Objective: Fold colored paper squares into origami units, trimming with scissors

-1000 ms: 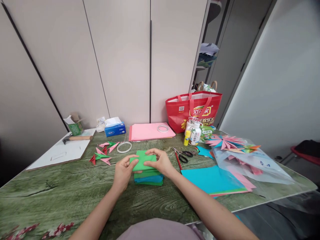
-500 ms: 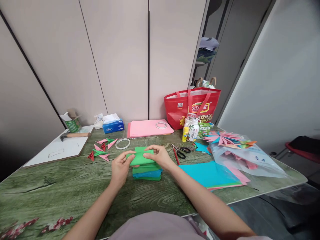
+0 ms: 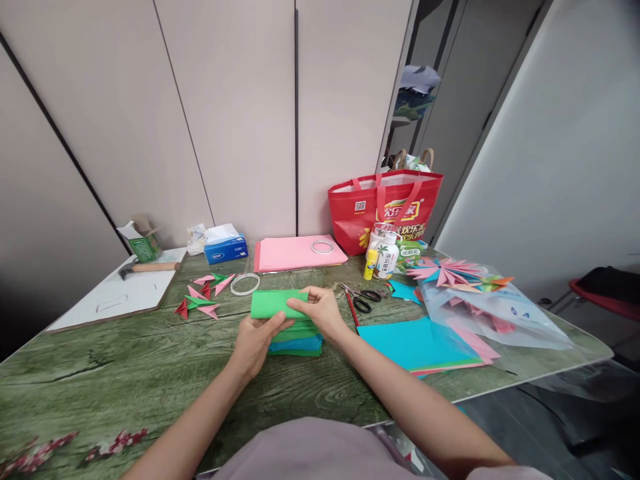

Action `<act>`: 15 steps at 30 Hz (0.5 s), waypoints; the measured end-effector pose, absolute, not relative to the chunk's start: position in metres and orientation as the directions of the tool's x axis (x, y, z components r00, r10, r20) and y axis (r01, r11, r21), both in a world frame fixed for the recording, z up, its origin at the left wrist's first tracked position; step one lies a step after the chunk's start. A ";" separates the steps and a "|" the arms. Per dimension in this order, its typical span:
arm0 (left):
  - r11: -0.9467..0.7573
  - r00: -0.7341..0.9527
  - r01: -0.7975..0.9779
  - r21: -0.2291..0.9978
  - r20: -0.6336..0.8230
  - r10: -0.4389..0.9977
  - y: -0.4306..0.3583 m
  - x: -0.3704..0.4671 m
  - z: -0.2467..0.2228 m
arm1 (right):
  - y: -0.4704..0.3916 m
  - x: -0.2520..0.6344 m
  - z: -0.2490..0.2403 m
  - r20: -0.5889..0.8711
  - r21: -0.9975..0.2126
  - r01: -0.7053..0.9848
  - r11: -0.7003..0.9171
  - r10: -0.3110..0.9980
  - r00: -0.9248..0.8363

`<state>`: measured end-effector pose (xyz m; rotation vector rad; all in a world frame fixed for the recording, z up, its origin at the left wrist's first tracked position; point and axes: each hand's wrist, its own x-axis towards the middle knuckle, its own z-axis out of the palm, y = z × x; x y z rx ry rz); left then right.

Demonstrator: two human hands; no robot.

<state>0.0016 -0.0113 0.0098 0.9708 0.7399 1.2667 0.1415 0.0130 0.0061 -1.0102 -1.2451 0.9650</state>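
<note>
A folded piece of green paper (image 3: 273, 304) is held between both hands above the table. My left hand (image 3: 256, 340) grips its lower edge, thumb on the front and fingers behind. My right hand (image 3: 320, 308) pinches the right end with the thumb across its face. Just beneath and behind the hands lies a stack of folded green and blue paper (image 3: 297, 345), partly covered by them. To the left of the held paper is a white tape roll (image 3: 245, 285). Scissors (image 3: 363, 300) and a red pencil (image 3: 352, 308) rest to the right.
Folded paper pieces (image 3: 205, 297), a hammer (image 3: 150, 267) on a white board (image 3: 110, 300) and a tissue box (image 3: 226, 251) are leftward. Pink sheets (image 3: 295, 253) lie behind. Rightward are a glue stick (image 3: 370, 265), red bag (image 3: 350, 220), blue sheets (image 3: 417, 343) and plastic bag (image 3: 525, 327).
The green paper has been raised and tilted so more of its face shows. My left hand has shifted from the left end down to the lower edge, closer to my right hand.
</note>
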 end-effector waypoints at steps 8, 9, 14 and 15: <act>-0.047 0.035 -0.395 0.917 0.066 0.997 -0.010 -0.001 0.009 | 0.011 0.140 0.009 0.248 -0.963 -0.113 0.244 0.969 -0.014; -0.051 0.027 -0.395 0.917 0.066 0.997 -0.010 -0.002 0.010 | 0.011 0.139 0.008 0.240 -0.963 -0.136 0.234 0.971 -0.023; -0.029 0.081 -0.340 0.940 0.060 0.995 -0.012 0.001 0.012 | 0.010 0.135 0.008 0.233 -0.965 -0.142 0.222 0.970 -0.066; -0.032 0.078 -0.331 0.943 0.061 0.995 -0.012 0.000 0.013 | 0.010 0.137 0.011 0.250 -0.967 -0.082 0.243 0.963 -0.095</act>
